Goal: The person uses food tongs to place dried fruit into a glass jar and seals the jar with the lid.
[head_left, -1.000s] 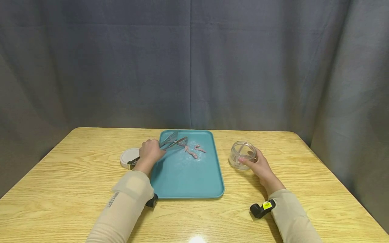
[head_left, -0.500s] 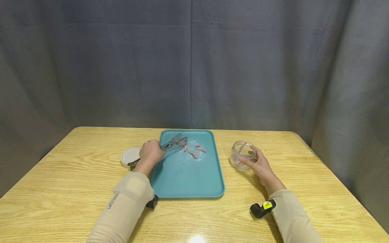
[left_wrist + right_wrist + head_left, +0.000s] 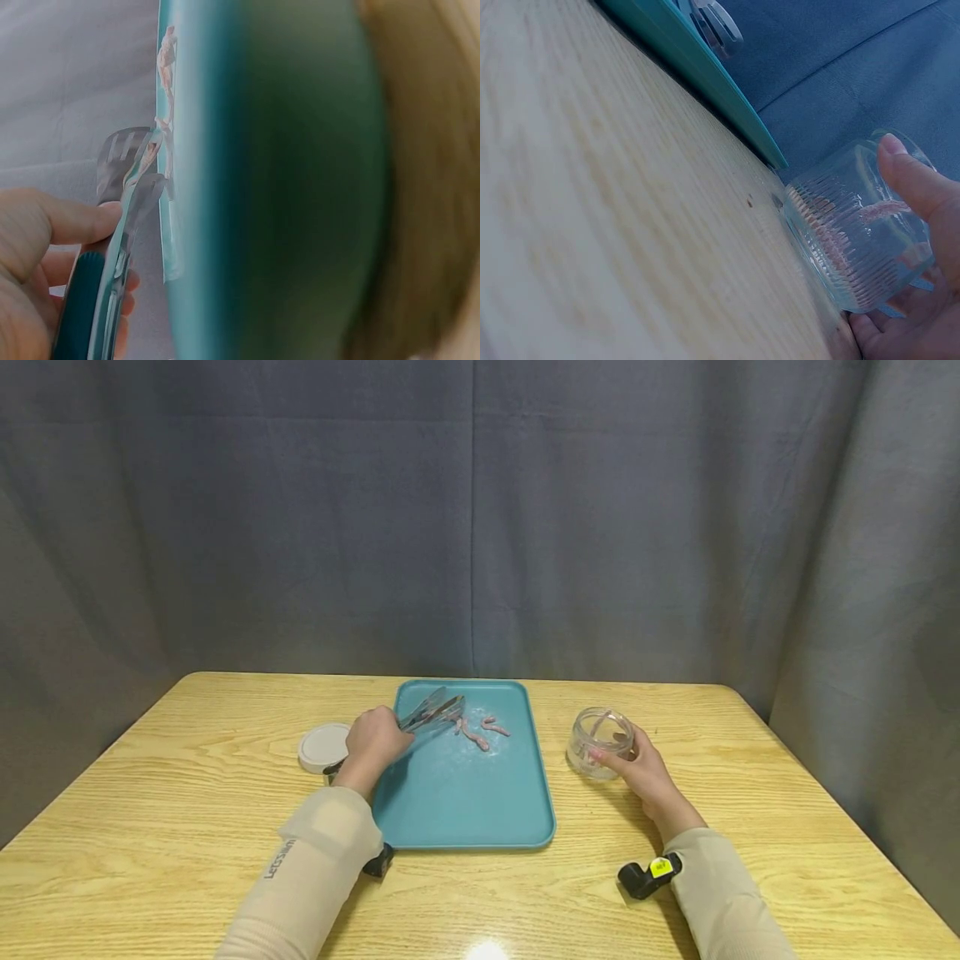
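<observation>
The left hand (image 3: 375,742) had its fingers curled round a pair of tongs (image 3: 433,713), thumb pressing one arm, and the slotted ends stood parted over the far part of the blue tray (image 3: 465,814). Two pink strips lay there amid a pale dusting (image 3: 491,753): the longer strip (image 3: 474,740) nearer the tongs, the shorter strip (image 3: 495,727) just to its right. Whether the blades touched the longer one, the views could not tell. The right hand (image 3: 639,765) held a clear glass jar (image 3: 581,747) to the right of the tray, thumb on the near side and the other fingers round behind; pink pieces (image 3: 881,210) showed inside. A white lid (image 3: 324,746) lay on the counter (image 3: 225,802), left of the tray. Good handling here, in my judgement, called for blades low and level with a strip between them, then a gentle, even squeeze, since so thin and soft-looking a thing might slip or tear. A steady right grip, with fingers clear of the mouth, seemed wise too.
</observation>
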The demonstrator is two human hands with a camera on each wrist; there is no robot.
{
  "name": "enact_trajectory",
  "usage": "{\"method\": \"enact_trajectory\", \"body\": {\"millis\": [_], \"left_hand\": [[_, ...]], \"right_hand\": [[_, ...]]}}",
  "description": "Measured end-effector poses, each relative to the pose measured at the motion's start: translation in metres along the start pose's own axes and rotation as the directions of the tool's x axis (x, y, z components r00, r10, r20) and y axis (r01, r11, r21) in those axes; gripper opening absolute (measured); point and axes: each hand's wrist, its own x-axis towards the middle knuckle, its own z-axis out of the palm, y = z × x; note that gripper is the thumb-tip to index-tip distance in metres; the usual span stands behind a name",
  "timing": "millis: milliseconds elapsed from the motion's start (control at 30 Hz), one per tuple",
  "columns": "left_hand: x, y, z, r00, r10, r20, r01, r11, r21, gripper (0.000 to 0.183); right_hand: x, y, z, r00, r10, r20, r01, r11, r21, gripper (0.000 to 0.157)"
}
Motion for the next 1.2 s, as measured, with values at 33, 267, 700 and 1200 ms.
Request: {"method": "enact_trajectory", "body": {"millis": [33,267,700,1200], "left_hand": [[0.000,0.000,0.000,1.000,0.001,-0.001,-0.001,1.000,-0.001,0.021],[0.000,0.003,0.002,1.000,0.000,0.002,0.000,1.000,0.023,0.021],[0.000,0.006,0.000,0.999,0.009,0.035,-0.012,0.998,0.067,0.024],[-0.007,0.008,-0.015,0.999,-0.005,0.047,0.000,0.993,0.122,0.022]], "right_hand": [[0.000,0.000,0.000,1.000,-0.002,-0.001,0.002,1.000,0.002,0.086],[0.000,0.000,0.000,1.000,-0.010,-0.011,0.010,1.000,0.008,0.086],[-0.001,-0.001,0.000,1.000,0.011,-0.001,-0.011,1.000,0.000,0.087],[0.000,-0.001,0.000,1.000,0.009,0.003,-0.009,1.000,-0.014,0.087]]}}
